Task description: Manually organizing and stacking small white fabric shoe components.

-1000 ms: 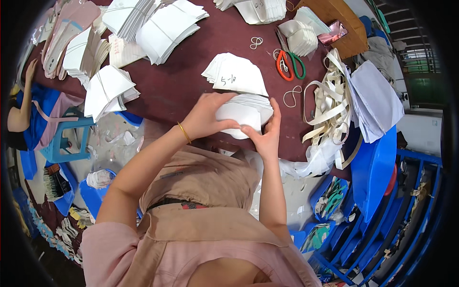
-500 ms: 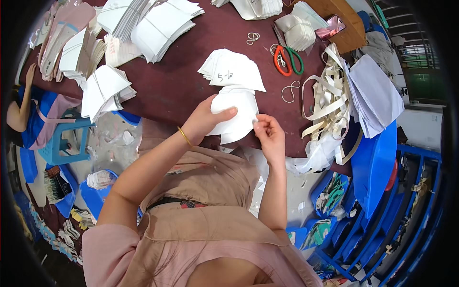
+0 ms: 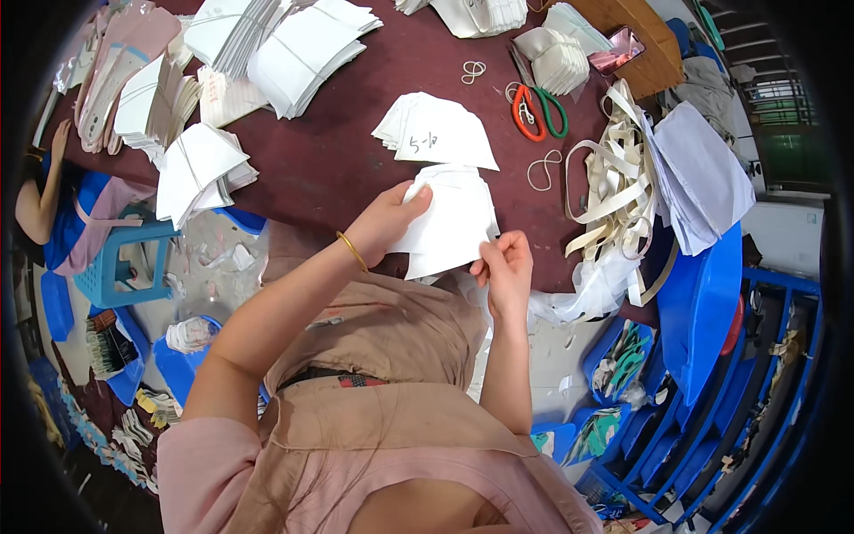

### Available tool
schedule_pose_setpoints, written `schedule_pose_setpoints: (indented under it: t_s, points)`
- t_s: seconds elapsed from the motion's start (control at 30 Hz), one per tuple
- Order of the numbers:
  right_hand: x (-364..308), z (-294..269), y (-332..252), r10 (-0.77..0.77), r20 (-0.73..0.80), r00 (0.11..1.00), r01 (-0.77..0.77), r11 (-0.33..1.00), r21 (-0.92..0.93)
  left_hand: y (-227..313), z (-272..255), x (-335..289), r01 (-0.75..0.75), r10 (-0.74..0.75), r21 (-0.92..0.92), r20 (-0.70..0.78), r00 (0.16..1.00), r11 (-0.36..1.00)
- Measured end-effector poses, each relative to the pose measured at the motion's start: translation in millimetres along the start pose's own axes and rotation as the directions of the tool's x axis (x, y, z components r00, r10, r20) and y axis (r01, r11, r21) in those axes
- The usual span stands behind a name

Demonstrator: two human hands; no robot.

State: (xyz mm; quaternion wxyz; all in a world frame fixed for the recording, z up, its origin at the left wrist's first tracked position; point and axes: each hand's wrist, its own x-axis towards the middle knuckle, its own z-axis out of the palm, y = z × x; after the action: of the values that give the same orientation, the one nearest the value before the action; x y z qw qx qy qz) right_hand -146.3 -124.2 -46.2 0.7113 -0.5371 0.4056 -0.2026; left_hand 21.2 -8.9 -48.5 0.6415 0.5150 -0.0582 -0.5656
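Note:
A small stack of white cut pieces (image 3: 452, 218) is held over the near edge of the dark red table. My left hand (image 3: 390, 218) grips its left side, thumb lying on top. At the stack's lower right edge my right hand (image 3: 504, 267) pinches a corner between thumb and fingers. Just beyond lies another fanned pile of white pieces (image 3: 440, 133) with handwriting on the top one. Whether the pieces are cloth or paper I cannot tell.
Scissors with red and green handles (image 3: 540, 114), loose elastic bands (image 3: 544, 171) and a heap of cream straps (image 3: 618, 178) lie to the right. Tied white bundles (image 3: 311, 58) stand at the far left. A co-worker's arm (image 3: 40, 200) shows at the left rim, near a blue stool (image 3: 124, 267).
My left thumb has shifted toward the stack's upper left edge. My right hand has moved slightly down, and the pieces in my hands have spread a little.

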Motion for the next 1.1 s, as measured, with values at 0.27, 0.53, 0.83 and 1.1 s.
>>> schedule_pose_setpoints:
  t_s: [0.27, 0.53, 0.83, 1.1]
  points:
    - [-10.5, -0.9, 5.0, -0.092, -0.052, 0.994, 0.094, 0.995, 0.045, -4.1, 2.2, 3.2, -0.021, 0.02, 0.01, 0.037, 0.999, 1.0]
    - [10.8, -1.7, -6.3, -0.139, -0.13, 0.982, 0.148, 0.987, 0.064, 10.3, -0.7, -11.1, 0.066, -0.062, -0.034, 0.102, 0.993, 0.997]
    - [-7.2, -35.7, -54.6, -0.547, -0.419, 0.724, 0.489, 0.836, -0.248, 1.6, -6.2, -4.8, 0.014, -0.017, 0.029, 0.104, 0.994, 0.999]
    - [-10.6, 22.8, -56.5, -0.311, -0.102, 0.945, 0.328, 0.892, 0.31, 8.6, 3.9, 0.7, -0.035, 0.047, -0.131, 0.091, 0.995, 0.991]
